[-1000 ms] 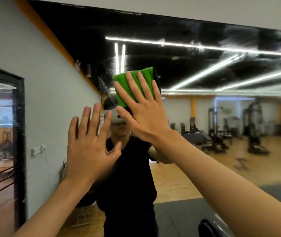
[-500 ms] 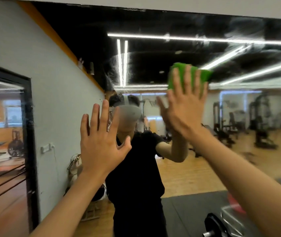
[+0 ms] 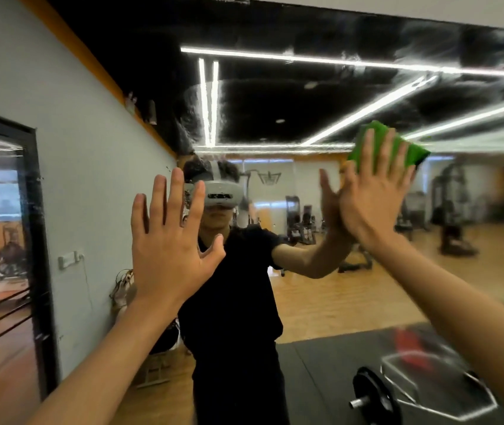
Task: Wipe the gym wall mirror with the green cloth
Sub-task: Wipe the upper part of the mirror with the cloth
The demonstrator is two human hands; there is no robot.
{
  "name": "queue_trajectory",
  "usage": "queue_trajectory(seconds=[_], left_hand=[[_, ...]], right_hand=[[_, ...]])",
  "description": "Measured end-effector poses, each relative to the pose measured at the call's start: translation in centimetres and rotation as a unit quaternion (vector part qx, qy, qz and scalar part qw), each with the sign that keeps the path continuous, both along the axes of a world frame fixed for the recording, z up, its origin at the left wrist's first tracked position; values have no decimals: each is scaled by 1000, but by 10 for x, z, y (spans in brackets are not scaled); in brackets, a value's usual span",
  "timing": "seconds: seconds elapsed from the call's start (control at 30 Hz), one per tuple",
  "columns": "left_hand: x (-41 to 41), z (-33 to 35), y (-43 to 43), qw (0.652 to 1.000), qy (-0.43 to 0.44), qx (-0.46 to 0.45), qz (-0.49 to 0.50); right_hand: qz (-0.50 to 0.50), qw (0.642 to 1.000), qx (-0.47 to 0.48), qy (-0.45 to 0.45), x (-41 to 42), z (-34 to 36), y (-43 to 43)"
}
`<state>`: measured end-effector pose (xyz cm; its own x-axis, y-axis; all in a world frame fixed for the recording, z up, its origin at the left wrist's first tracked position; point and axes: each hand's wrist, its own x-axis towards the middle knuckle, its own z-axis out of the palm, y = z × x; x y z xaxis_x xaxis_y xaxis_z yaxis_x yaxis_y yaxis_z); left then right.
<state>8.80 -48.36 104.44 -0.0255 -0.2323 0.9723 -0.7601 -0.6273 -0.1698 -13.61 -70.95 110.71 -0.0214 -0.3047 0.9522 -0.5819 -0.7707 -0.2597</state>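
I'm pressing the cloth to the mirror under my right hand, fingers straight; my left hand is spread, holding nothing. Smears above my fingertips suggest much is remaining.

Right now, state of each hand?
Left hand: open, fingers spread, holding nothing.
Right hand: open, straight fingers pressing the green cloth flat against the gym wall mirror.

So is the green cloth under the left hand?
No, the right hand presses the green cloth on the mirror; the left hand is bare.
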Motion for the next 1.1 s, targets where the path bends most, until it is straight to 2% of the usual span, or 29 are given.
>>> queue_trajectory(seconds=[0.07, 0.17, 0.23, 0.27, 0.33, 0.43, 0.53, 0.6, 0.77, 1.1], left_hand=[[0, -1, 0, 1000, -1, 0, 2], [3, -1, 3, 1000, -11, 2, 9], [3, -1, 4, 1000, -8, 6, 14], [2, -1, 4, 1000, -5, 7, 14], [1, 0, 1, 1000, 3, 5, 14], [1, -1, 0, 1000, 9, -1, 20], [1, -2, 0, 1000, 6, 3, 30], [2, -1, -1, 999, 7, 2, 31], [-2, 0, -2, 999, 1, 6, 36], [-6, 4, 6, 999, 13, 29, 31]], right_hand=[[22, 993, -72, 87, 36, -13, 40], [30, 941, -214, 261, 65, -39, 74], [34, 911, -271, 309, 52, -44, 60], [37, 909, -280, 307, 39, -44, 45], [44, 937, -242, 247, 10, -45, 9], [18, 988, -99, 116, -31, -57, -35], [6, 1000, -1, 25, -29, -66, -34], [20, 1000, 20, -10, -4, -66, -7], [84, 977, -130, 146, 68, -79, 71], [83, 970, -160, 166, 71, -81, 68]])
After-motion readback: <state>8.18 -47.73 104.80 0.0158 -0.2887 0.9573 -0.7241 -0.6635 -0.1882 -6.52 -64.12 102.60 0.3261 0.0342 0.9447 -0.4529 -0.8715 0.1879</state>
